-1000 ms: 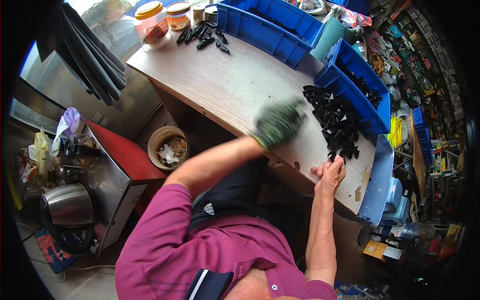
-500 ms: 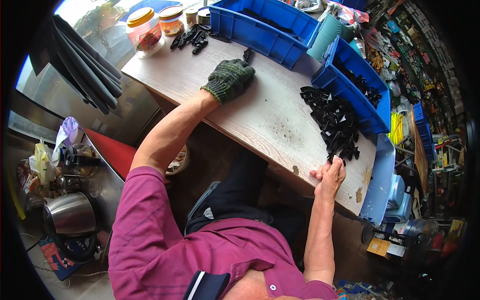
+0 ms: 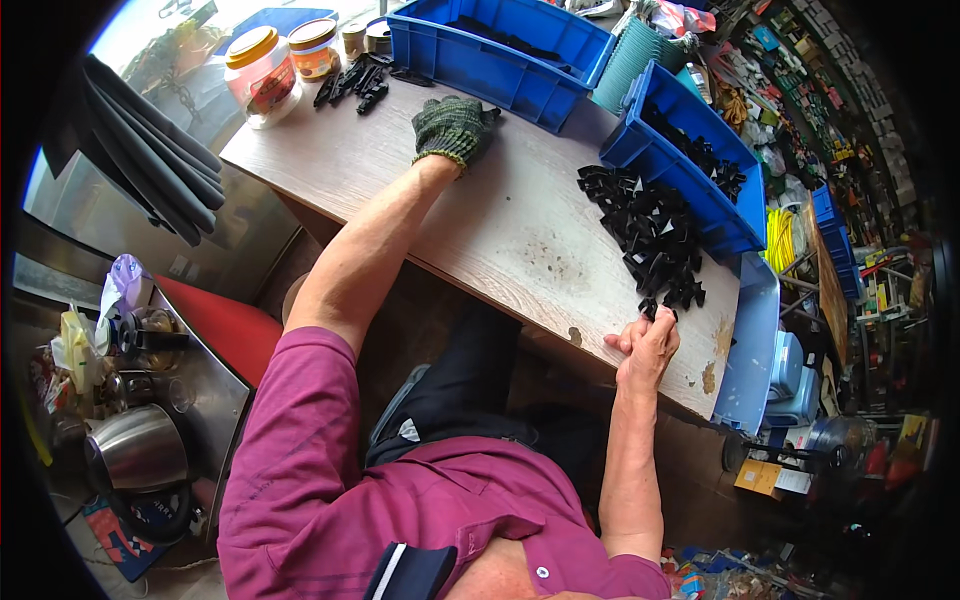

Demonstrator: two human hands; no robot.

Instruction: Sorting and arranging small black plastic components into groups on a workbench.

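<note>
My left hand [image 3: 453,130], in a dark green knitted glove, rests at the far side of the wooden table [image 3: 480,225]. Its fingers curl down and away, so whatever they close on is hidden. Bare, my right hand [image 3: 645,348] is at the near end of a heap of small black plastic parts [image 3: 650,220]. Thumb and finger pinch one black plastic part [image 3: 649,308] there; the other fingers are folded. More long black pieces [image 3: 355,82] lie in a small group to the left of the glove.
A blue crate [image 3: 500,65] stands at the table's back, another blue crate [image 3: 690,160] beside the heap. Jars [image 3: 262,75] stand at the far left corner. Left of me, a metal kettle [image 3: 140,447] sits on a side surface. A light blue bin [image 3: 750,340] adjoins the right edge.
My left hand has moved slightly farther away, over the spot where a black piece showed beside its fingers. The right hand keeps its pinch near the heap. The whole view has shifted slightly.
</note>
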